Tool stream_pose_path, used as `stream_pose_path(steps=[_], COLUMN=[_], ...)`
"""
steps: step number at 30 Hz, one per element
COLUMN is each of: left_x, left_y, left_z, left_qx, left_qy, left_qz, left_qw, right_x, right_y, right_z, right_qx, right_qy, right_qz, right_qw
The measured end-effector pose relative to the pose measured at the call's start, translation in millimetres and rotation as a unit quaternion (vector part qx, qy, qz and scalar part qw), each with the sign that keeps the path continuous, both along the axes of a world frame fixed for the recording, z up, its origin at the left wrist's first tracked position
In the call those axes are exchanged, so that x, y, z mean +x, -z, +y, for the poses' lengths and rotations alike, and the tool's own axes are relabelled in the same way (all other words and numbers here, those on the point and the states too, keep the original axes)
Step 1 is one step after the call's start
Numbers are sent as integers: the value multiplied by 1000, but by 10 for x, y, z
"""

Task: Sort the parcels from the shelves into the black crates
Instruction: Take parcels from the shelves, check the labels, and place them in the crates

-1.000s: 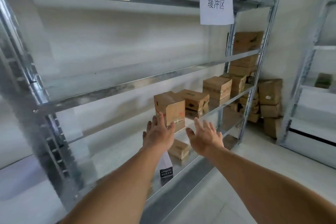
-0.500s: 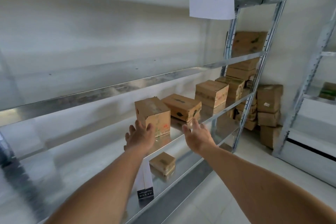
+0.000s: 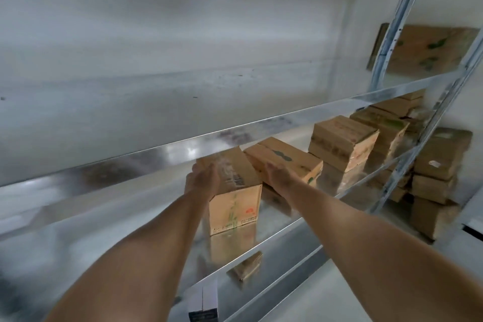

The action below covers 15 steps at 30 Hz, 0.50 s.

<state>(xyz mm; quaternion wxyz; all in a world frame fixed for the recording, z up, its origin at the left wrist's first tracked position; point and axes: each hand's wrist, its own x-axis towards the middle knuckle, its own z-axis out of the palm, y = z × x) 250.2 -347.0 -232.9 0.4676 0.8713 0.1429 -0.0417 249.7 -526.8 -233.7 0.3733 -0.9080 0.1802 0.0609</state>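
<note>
A brown cardboard parcel [image 3: 235, 201] with a barcode label on top stands upright on the middle metal shelf [image 3: 162, 230]. My left hand [image 3: 202, 180] lies flat against its left side, fingers reaching along the top edge. My right hand [image 3: 278, 178] lies flat against its right side, in the gap beside a flatter parcel [image 3: 287, 158]. Both hands are blurred, with fingers that look straight. No black crate is in view.
More parcels are stacked further right on the same shelf [image 3: 342, 138]. A small parcel [image 3: 247, 265] and a white box [image 3: 202, 300] lie on the shelf below. Larger boxes [image 3: 439, 165] are piled on the floor past the shelf post [image 3: 392, 34].
I have moved closer to the shelf. Both hands reached forward from in front of the parcel and now sit against its two sides.
</note>
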Motion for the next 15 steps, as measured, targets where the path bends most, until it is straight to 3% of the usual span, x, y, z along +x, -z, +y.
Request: stream_pose_path(steps=[3, 4, 7, 11, 15], left_x=[146, 206, 372, 616, 432], left_y=[-82, -77, 74, 572, 369], left_z=[-70, -89, -174, -106, -323], left_qx=[28, -4, -222, -301, -359], left_qy=[6, 12, -26, -104, -140], left_qz=[-3, 1, 17, 25, 47], left_qw=[1000, 1000, 974, 948, 922], right_x=[554, 743, 853, 812, 1027], right_y=[255, 377, 375, 381, 564], right_z=[-137, -170, -102, -1, -83], right_qx=[129, 160, 227, 296, 302], right_qy=[36, 42, 18, -27, -27], right_qz=[1, -15, -12, 32, 71], right_qw=[991, 986, 974, 954, 950])
